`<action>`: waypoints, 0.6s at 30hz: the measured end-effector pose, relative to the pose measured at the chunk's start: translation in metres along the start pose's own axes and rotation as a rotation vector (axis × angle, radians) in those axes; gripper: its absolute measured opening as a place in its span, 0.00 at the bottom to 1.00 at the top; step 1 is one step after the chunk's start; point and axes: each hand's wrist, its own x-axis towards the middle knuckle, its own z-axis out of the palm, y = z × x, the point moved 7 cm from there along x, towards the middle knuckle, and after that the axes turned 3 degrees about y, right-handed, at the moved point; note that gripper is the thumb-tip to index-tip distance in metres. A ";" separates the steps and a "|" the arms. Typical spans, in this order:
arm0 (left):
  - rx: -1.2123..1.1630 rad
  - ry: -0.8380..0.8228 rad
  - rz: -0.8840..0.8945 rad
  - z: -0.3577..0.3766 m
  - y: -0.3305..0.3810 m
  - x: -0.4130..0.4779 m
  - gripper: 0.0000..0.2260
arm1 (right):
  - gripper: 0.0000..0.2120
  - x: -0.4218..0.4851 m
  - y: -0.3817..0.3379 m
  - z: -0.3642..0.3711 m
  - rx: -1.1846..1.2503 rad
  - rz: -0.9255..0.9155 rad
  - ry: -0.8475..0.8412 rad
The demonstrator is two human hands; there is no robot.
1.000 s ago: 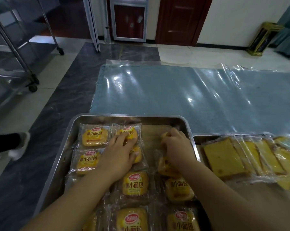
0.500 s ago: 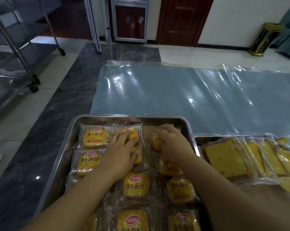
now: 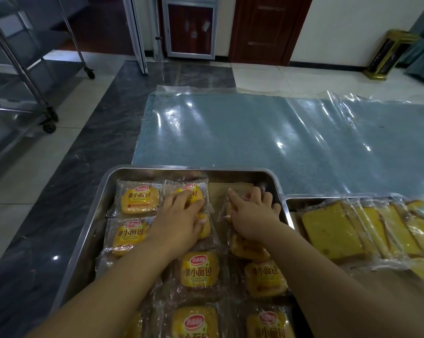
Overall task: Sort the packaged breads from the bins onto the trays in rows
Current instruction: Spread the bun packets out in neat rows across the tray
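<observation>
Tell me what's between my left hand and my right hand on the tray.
Head view: no whole packet, only a narrow strip of brown liner and clear wrapper edges between the left hand and the right hand.

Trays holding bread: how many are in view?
2. The left tray holds bun packets; the right tray sits beside it, holds wrapped cake slices, and runs out of frame.
</observation>
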 end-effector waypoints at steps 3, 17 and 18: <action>0.005 -0.008 0.002 0.002 -0.001 0.002 0.23 | 0.22 -0.001 0.003 -0.001 0.027 -0.002 -0.059; -0.012 0.003 0.020 0.001 0.001 0.006 0.20 | 0.20 -0.014 -0.006 -0.002 0.130 -0.041 0.174; -0.012 -0.005 0.023 0.003 0.002 0.007 0.20 | 0.21 -0.009 -0.004 -0.001 0.130 -0.042 0.179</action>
